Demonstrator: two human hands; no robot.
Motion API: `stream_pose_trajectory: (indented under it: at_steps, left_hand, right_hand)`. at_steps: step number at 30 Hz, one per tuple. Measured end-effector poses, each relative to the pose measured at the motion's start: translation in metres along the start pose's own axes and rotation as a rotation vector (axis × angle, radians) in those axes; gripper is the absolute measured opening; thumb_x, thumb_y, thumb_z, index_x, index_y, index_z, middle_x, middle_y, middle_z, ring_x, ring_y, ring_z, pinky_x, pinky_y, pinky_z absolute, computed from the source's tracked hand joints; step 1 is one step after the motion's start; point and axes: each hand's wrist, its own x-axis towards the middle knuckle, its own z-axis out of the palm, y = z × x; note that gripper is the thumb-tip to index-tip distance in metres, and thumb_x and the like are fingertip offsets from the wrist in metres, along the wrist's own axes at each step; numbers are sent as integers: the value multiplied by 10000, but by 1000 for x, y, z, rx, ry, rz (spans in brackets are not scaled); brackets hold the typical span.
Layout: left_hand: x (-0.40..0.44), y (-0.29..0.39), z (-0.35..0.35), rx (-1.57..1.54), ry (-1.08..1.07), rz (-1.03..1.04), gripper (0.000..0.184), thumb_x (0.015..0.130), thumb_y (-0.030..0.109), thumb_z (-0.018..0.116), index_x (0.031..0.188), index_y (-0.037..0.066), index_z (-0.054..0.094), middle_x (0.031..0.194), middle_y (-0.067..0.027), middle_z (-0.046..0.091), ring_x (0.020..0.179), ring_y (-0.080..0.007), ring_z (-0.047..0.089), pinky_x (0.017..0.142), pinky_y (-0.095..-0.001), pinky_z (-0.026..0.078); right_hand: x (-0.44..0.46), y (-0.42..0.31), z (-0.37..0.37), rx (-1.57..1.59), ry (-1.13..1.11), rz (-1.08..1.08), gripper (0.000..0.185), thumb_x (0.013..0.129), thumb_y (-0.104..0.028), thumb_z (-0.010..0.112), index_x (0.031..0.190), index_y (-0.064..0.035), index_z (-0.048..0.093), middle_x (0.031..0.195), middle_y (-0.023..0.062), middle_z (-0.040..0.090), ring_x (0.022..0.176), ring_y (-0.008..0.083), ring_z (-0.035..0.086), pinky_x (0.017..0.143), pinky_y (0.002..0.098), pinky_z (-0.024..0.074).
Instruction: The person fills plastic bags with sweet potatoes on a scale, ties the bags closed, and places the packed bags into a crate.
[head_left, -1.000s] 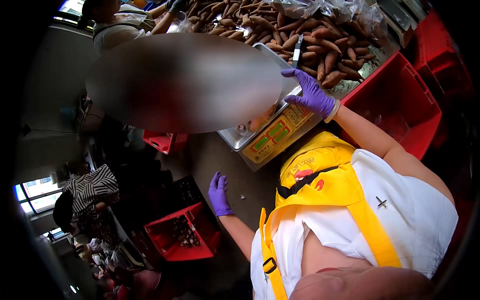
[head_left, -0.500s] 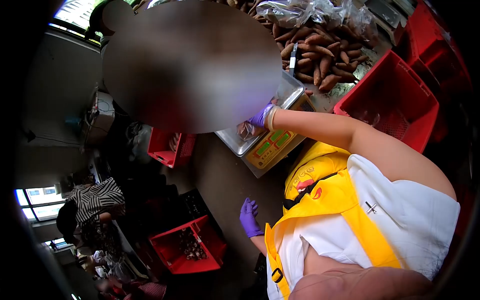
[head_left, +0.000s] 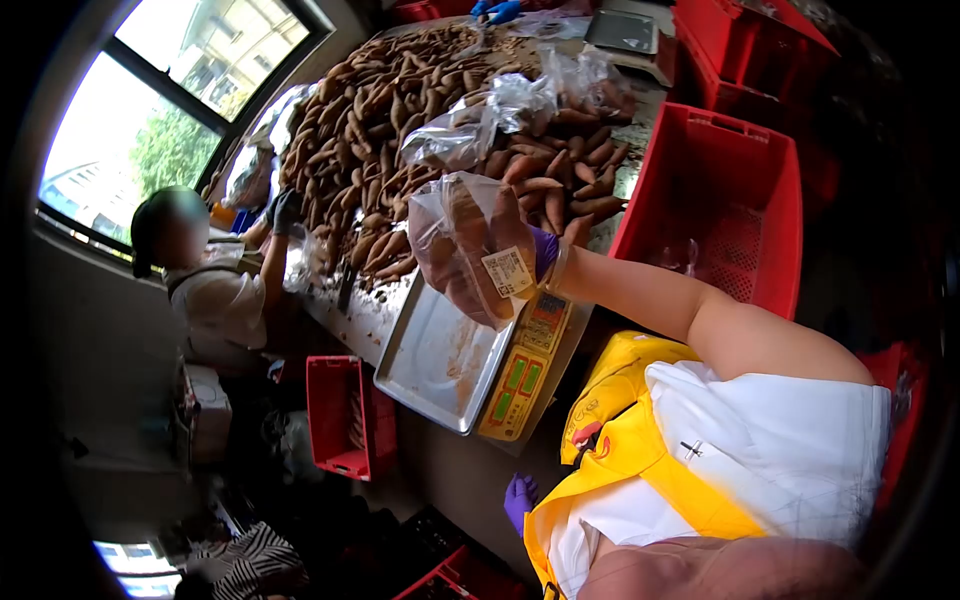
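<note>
My right hand (head_left: 546, 252), in a purple glove, grips a clear plastic bag of sweet potatoes (head_left: 465, 250) with a printed label. It holds the bag above the scale's upper end; the bag hides most of the fingers. Below it, the metal tray (head_left: 440, 355) of the scale holds no bag, only brown dirt marks. Green displays show on the scale's yellow panel (head_left: 517, 390). My left hand (head_left: 519, 500), also gloved in purple, hangs low beside the yellow apron (head_left: 640, 450), its fingers curled in and nothing visible in them.
A large heap of sweet potatoes (head_left: 370, 130) and crumpled plastic bags (head_left: 455, 135) cover the table. Red crates stand at the right (head_left: 715, 190) and lower left (head_left: 340, 415). Across the table's left side, a co-worker (head_left: 225, 300) handles a bag. Another scale (head_left: 622, 32) is at the back.
My right hand has lifted the bag off the scale tray toward the heap. My left hand sits lower in view. The view has swung, showing more of the heap, the window and the co-worker.
</note>
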Motion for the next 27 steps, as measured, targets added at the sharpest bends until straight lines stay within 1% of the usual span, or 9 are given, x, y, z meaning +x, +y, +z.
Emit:
stream_pose_trajectory:
  at_steps: [6,13,14,16,18,20,23,26,27]
  left_hand:
    - [60,-11,15,210,-182,-256,405,982,255,518,1308,14,536,1070,-125,669,900,-178,644,690,-262,469]
    - [98,57,43,445,-308,-292,402,984,260,516,1302,16,542,1057,-118,671,891,-172,641,691,-259,468]
    - [102,64,46,459,-314,-288,401,984,260,515,1301,16,543,1055,-117,672,890,-171,640,692,-258,468]
    - [109,76,48,478,-313,-284,400,984,262,515,1299,16,544,1052,-116,672,888,-169,639,692,-257,468]
    - [110,85,48,493,-306,-287,399,985,263,514,1297,17,546,1048,-114,673,886,-168,638,693,-257,468]
    - [110,91,48,504,-298,-295,398,985,264,514,1296,17,547,1044,-112,673,883,-166,638,693,-256,468]
    - [105,97,45,517,-277,-314,397,986,266,513,1293,18,550,1039,-109,674,880,-164,636,694,-254,467]
    - [103,101,43,510,-251,-321,396,986,268,512,1290,18,552,1034,-107,675,876,-161,635,695,-253,467]
    - [103,100,41,501,-243,-323,395,987,269,512,1290,18,553,1032,-106,675,875,-160,634,695,-253,467]
  right_hand:
    - [-69,-89,-63,68,158,-155,276,990,-248,525,1094,-9,616,1000,57,668,878,145,638,818,282,513]
    - [-233,-188,-261,-55,808,-526,349,1023,-248,399,1111,11,616,1000,90,659,885,205,633,875,342,501]
    - [-257,-191,-277,807,403,-609,339,1012,-242,389,1083,-12,627,968,93,644,889,225,615,879,358,495]
    - [-298,-186,-308,462,861,-641,359,1001,-271,390,1100,-20,627,988,96,652,902,236,623,879,376,498]
    - [-341,-167,-339,-8,1382,-369,382,990,-300,392,1118,-28,628,1008,99,659,915,247,631,878,394,502]
    - [-381,-140,-372,-554,1687,226,407,979,-329,393,1135,-35,628,1029,102,666,929,258,639,877,412,505]
    - [-410,-104,-394,-900,1591,980,446,963,-372,394,1161,-47,628,1059,107,677,948,275,651,876,439,510]
    - [-402,-97,-405,-765,1319,1233,488,947,-416,396,1187,-59,628,1089,112,688,968,291,663,874,466,515]
    - [-383,-106,-401,-1170,1177,1332,441,941,-365,421,1174,-51,625,1063,131,690,939,311,667,845,470,522]
